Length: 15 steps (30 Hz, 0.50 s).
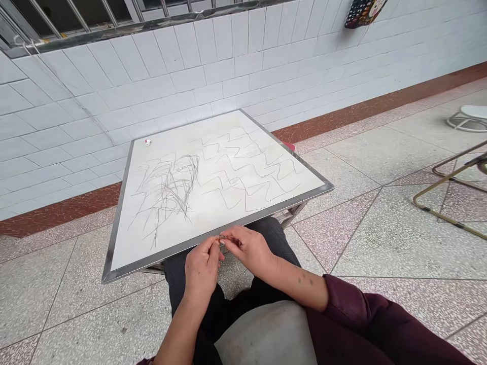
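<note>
grip: left hand (201, 263) + right hand (251, 249) both pinched on a thin wire (223, 236), prob for fine control | where: surface's (124, 251) 6 o'clock edge | tangled wires (182, 182) at 10, spaced wires (245, 200) at 2, guessing so they don't snag

Thin item (223, 237) btwn fingertips of L hand (201, 263) & R hand (249, 248): partly covered by fingers, too small to ID. Small white-and-red obj. (148, 142) at table's (213, 220) far L corner: too small to ID. Red obj. (289, 146) behind table: mostly hidden. Window bars (78, 15), patterned bag (363, 11): cut off, top edge. White stool (474, 112), metal frame (451, 221): cut off, R edge.
</note>
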### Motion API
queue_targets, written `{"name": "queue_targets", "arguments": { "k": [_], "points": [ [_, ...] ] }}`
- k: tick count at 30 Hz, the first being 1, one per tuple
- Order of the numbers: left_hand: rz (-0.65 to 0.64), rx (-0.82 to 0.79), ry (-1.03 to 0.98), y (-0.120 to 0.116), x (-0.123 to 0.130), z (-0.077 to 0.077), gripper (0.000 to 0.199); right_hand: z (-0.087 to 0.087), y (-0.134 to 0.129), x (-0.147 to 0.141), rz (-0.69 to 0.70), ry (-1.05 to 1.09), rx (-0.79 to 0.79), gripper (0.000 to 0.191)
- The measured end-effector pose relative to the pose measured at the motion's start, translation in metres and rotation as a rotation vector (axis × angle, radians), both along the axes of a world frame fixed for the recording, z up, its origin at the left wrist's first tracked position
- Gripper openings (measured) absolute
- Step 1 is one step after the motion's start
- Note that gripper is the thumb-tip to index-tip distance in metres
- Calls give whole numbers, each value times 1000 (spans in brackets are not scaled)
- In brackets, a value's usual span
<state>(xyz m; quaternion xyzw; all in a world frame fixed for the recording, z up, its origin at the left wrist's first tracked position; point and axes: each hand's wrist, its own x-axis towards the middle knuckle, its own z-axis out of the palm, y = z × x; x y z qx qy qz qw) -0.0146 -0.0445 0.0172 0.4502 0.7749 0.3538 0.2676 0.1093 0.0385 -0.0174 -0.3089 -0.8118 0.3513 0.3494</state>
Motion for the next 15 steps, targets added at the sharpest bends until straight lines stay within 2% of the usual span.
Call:
{"name": "queue_targets", "arguments": {
  "k": [3, 5, 10, 15],
  "points": [
    [4, 13, -9, -1, 1, 0, 35, 2, 1, 1, -10, 20, -151, 7],
    [8, 24, -17, -1, 1, -2, 36, 3, 1, 2, -15, 27, -155, 5],
    [24, 60, -48, -1, 1, -7, 37, 6, -1, 2, -25, 6, 27, 9],
    [40, 75, -69, -1, 1, -6, 34, 1, -3, 1, -10, -47, 197, 18]
  ]
}}
